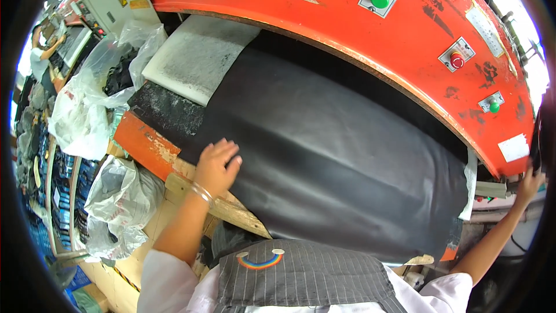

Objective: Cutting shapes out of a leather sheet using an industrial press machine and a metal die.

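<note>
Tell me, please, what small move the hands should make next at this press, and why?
Probably slide the left hand back off the black sheet toward the wooden edge. Its palm lies flat on the sheet's left side, just in front of the orange press head, while the right hand is already at the machine's right end, away from the sheet.

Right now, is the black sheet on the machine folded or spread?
Spread: the black sheet lies flat across the bed, left hand pressing its edge.
</note>
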Demonstrator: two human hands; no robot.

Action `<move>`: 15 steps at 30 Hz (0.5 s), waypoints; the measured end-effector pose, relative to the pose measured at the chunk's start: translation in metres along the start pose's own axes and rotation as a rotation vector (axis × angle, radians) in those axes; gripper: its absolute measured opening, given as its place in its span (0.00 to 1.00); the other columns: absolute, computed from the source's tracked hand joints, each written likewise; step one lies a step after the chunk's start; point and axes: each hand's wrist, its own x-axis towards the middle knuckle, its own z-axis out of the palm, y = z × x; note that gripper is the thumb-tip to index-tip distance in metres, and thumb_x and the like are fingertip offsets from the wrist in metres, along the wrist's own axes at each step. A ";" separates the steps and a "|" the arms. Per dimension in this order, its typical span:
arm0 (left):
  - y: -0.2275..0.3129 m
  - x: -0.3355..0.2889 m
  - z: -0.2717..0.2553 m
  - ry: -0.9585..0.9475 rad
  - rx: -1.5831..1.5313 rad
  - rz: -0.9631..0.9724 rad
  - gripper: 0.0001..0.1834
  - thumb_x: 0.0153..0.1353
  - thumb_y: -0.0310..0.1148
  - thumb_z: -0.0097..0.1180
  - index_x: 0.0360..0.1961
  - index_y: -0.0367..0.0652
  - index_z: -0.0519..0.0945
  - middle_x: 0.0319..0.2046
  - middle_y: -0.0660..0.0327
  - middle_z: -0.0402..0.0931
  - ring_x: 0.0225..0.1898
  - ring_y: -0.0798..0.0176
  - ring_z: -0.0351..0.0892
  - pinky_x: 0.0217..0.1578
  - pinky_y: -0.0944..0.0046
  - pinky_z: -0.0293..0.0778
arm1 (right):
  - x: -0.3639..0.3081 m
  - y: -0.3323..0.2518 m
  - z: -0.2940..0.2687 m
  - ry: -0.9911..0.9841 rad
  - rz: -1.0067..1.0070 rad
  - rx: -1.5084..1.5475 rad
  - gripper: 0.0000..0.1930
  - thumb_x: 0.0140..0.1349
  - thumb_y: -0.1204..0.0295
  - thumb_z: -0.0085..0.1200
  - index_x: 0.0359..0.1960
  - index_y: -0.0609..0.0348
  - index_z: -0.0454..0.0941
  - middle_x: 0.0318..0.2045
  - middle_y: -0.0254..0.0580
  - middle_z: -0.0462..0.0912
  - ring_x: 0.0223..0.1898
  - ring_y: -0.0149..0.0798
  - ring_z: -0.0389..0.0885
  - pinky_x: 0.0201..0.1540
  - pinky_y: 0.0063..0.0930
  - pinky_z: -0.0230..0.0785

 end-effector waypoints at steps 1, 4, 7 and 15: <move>-0.020 0.024 -0.001 0.064 -0.010 0.024 0.17 0.59 0.35 0.58 0.47 0.39 0.81 0.50 0.53 0.79 0.58 0.50 0.72 0.62 0.50 0.62 | -0.019 -0.055 -0.007 0.063 -0.113 -0.112 0.23 0.63 0.77 0.51 0.60 0.65 0.69 0.58 0.50 0.74 0.61 0.46 0.69 0.63 0.36 0.58; -0.066 0.098 -0.012 0.135 -0.014 0.127 0.15 0.60 0.34 0.55 0.47 0.40 0.81 0.51 0.53 0.78 0.59 0.49 0.72 0.61 0.48 0.63 | -0.066 -0.212 0.004 -0.111 -0.004 0.121 0.24 0.59 0.75 0.56 0.59 0.63 0.70 0.55 0.48 0.74 0.60 0.47 0.68 0.62 0.41 0.58; -0.110 0.155 -0.023 0.171 0.010 0.175 0.16 0.61 0.33 0.53 0.48 0.41 0.81 0.54 0.54 0.77 0.60 0.51 0.70 0.62 0.48 0.61 | -0.064 -0.382 0.048 -0.290 -0.115 0.333 0.33 0.39 0.80 0.66 0.53 0.60 0.74 0.50 0.46 0.77 0.54 0.51 0.72 0.57 0.43 0.62; -0.127 0.179 -0.003 0.169 0.042 0.127 0.26 0.63 0.30 0.47 0.64 0.43 0.66 0.59 0.52 0.72 0.63 0.52 0.66 0.66 0.49 0.55 | -0.067 -0.600 0.175 -0.480 -0.213 0.821 0.31 0.40 0.75 0.68 0.51 0.61 0.74 0.48 0.45 0.76 0.46 0.51 0.71 0.51 0.42 0.66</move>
